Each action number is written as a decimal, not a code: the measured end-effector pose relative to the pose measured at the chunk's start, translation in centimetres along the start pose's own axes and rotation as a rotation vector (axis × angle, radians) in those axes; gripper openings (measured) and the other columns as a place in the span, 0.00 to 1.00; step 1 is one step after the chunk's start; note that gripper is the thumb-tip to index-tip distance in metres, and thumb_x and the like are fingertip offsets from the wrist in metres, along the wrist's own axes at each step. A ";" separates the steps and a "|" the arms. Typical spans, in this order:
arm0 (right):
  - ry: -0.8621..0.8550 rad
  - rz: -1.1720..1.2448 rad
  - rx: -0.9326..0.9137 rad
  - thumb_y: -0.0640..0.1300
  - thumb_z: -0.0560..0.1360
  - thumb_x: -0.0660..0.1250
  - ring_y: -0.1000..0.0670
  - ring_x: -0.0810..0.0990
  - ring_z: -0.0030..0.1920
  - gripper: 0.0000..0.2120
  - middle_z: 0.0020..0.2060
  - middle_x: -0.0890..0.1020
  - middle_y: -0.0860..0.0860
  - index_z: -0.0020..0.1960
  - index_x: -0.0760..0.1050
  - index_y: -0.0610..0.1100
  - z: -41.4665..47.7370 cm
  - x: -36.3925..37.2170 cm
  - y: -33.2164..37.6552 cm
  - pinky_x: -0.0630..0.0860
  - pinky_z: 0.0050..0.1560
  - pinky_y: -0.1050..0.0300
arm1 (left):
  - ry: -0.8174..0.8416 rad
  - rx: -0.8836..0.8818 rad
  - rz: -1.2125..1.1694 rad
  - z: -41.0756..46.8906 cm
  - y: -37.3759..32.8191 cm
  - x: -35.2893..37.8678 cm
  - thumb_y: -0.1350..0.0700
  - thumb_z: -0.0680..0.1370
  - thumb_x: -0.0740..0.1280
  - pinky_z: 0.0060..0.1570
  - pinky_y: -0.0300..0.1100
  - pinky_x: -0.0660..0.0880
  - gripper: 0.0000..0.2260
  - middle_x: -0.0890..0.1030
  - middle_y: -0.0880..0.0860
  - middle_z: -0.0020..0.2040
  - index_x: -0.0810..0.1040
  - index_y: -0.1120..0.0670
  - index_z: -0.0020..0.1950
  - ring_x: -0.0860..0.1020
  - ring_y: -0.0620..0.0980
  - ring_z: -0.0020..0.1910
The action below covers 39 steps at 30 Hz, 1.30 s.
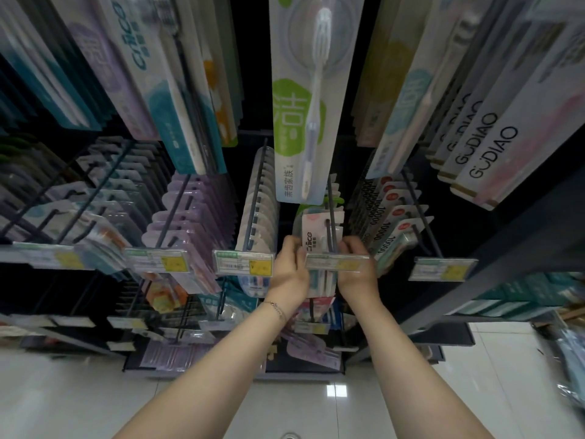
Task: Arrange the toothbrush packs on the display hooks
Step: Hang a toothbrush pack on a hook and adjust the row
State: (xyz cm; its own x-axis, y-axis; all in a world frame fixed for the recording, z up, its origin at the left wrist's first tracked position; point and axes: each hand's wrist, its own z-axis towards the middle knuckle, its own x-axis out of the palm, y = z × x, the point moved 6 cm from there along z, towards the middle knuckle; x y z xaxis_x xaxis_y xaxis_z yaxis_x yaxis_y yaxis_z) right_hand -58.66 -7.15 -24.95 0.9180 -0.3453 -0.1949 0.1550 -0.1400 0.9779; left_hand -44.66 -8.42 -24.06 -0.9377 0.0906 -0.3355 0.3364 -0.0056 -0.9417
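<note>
Two hands, left hand point(289, 269) and right hand point(358, 270), grip one toothbrush pack point(311, 231) between curled fingers point(290, 245), threaded on one hook point(331, 213).

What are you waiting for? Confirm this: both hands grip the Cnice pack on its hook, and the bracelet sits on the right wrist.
One detail is wrong. The bracelet sits on the left wrist, not the right, as the head view shows. The rest stands: the left hand and the right hand both grip the Cnice pack on its hook.
</note>
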 end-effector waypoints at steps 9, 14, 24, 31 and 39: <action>0.126 -0.148 -0.061 0.36 0.78 0.63 0.51 0.81 0.47 0.11 0.43 0.81 0.53 0.47 0.75 0.52 -0.5 0.2 0.0 0.79 0.49 0.52 | 0.077 -0.127 -0.066 -1.1 1.7 0.4 0.58 0.83 0.56 0.42 0.26 0.69 0.11 0.79 0.47 0.53 0.70 0.51 0.64 0.77 0.44 0.52; 0.140 -0.163 -0.001 0.39 0.81 0.58 0.53 0.77 0.49 0.11 0.44 0.79 0.54 0.48 0.74 0.53 -2.3 0.0 -1.5 0.72 0.52 0.57 | 0.150 -0.120 0.004 -2.5 3.3 -0.1 0.59 0.83 0.56 0.40 0.27 0.74 0.12 0.80 0.45 0.52 0.71 0.48 0.64 0.80 0.44 0.49; 0.198 -0.206 -0.062 0.41 0.81 0.60 0.51 0.79 0.38 0.11 0.34 0.79 0.53 0.42 0.75 0.51 -5.3 1.2 -2.2 0.76 0.46 0.54 | 0.171 -0.028 0.094 -5.0 4.6 -3.4 0.57 0.82 0.59 0.53 0.46 0.78 0.07 0.82 0.50 0.49 0.76 0.53 0.57 0.81 0.48 0.49; 0.169 -0.187 -0.084 0.40 0.80 0.61 0.50 0.80 0.36 0.10 0.34 0.80 0.50 0.44 0.77 0.49 -9.0 3.3 -1.6 0.78 0.44 0.49 | 0.192 0.028 0.085 -7.5 5.0 -7.0 0.55 0.82 0.60 0.55 0.49 0.78 0.09 0.83 0.46 0.51 0.76 0.49 0.59 0.81 0.43 0.49; 0.088 -0.057 -0.193 0.35 0.80 0.60 0.50 0.78 0.33 0.09 0.32 0.79 0.45 0.45 0.77 0.40 -16.7 7.7 2.6 0.78 0.41 0.50 | 0.191 0.146 0.073 -12.2 3.4 -15.0 0.55 0.81 0.63 0.44 0.37 0.79 0.03 0.81 0.46 0.44 0.75 0.50 0.48 0.81 0.44 0.42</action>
State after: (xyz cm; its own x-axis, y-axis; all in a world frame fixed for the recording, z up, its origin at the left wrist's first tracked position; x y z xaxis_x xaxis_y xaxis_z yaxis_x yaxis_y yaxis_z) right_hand -45.11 5.31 -22.63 0.9326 -0.2588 -0.2518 0.2673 0.0263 0.9632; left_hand -28.40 2.31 -21.93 -0.8733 0.2710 -0.4048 0.3734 -0.1613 -0.9135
